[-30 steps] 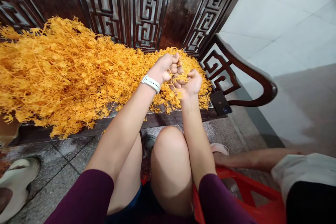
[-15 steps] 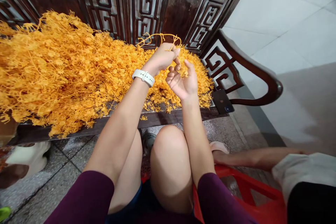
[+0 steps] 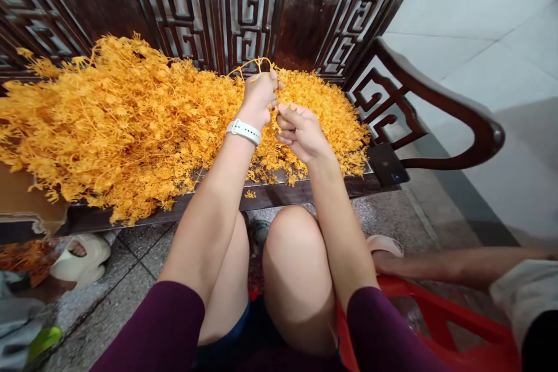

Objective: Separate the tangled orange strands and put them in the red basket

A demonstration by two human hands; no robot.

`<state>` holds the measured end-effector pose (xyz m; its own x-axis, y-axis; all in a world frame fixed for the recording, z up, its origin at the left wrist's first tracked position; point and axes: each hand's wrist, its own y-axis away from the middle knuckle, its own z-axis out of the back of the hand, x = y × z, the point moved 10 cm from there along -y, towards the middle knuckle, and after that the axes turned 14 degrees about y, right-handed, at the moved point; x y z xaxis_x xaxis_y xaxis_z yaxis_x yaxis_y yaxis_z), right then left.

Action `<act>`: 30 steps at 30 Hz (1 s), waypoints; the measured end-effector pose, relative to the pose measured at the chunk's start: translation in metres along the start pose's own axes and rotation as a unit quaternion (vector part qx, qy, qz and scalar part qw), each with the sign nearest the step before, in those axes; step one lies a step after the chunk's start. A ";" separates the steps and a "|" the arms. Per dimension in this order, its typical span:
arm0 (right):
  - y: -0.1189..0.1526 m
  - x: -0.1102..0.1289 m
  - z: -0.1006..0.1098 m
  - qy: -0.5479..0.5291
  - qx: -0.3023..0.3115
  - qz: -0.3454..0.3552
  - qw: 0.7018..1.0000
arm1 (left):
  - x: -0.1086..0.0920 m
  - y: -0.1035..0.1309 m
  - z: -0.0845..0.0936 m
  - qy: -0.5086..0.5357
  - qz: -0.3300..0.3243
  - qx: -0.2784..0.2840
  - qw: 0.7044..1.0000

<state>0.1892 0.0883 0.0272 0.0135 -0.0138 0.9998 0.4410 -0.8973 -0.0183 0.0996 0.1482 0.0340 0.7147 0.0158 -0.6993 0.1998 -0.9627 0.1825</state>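
My left hand [image 3: 260,99], with a white watch on its wrist, is closed around a thin orange plastic stem [image 3: 250,62]. The stem's branched end arches up and to the left above the knuckles. Just right of it, my right hand [image 3: 303,131] is closed, thumb and fingers pinched together close to the left fingertips. What lies in that pinch is too small to make out against the orange behind. Both hands are above a large heap of orange plastic flower sprigs [image 3: 135,122], which spreads along a dark wooden bench [image 3: 218,206].
A dark phone [image 3: 387,164] lies at the bench's right end by the curved armrest [image 3: 462,151]. Cardboard [image 3: 30,197] sits at the left. Another person's leg [image 3: 449,267] and a red stool [image 3: 436,308] are at the right. A carved backrest [image 3: 300,23] rises behind.
My right hand has gone from open fingers to a pinch and turned toward the left hand. My left hand has shifted slightly left with the stem. The view has shifted a little.
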 end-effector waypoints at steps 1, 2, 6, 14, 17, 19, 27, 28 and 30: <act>0.000 0.001 0.001 0.028 -0.009 0.000 1.000 | -0.002 0.001 0.001 -0.005 -0.006 -0.004 1.000; 0.000 0.003 0.005 0.066 -0.026 0.005 0.997 | -0.004 0.003 0.002 -0.010 -0.012 -0.010 1.000; 0.005 0.024 0.017 0.327 -0.128 0.066 0.934 | -0.007 0.010 0.006 -0.016 -0.031 -0.041 0.999; 0.011 0.019 0.008 0.111 -0.115 0.050 0.986 | -0.013 0.013 0.001 -0.001 -0.051 -0.054 0.997; 0.012 0.010 0.002 -0.011 -0.093 0.021 0.995 | -0.011 0.011 0.002 -0.007 -0.046 -0.068 0.997; 0.012 0.009 0.002 -0.048 -0.085 0.016 0.995 | -0.012 0.010 0.004 -0.010 -0.054 -0.077 0.995; 0.006 0.001 -0.011 -0.141 -0.002 -0.027 0.990 | -0.020 0.005 0.015 -0.005 -0.076 -0.092 0.993; 0.005 0.001 -0.011 -0.133 -0.006 -0.024 0.991 | -0.019 0.004 0.015 -0.005 -0.074 -0.092 0.993; 0.006 0.000 -0.009 -0.099 -0.028 -0.016 0.995 | -0.017 0.002 0.013 -0.010 -0.069 -0.083 0.994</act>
<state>0.1843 0.0790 0.0274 0.1801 0.0976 0.9788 0.3941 -0.9189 0.0191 0.0791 0.1425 0.0369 0.6597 0.1375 -0.7389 0.4040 -0.8939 0.1944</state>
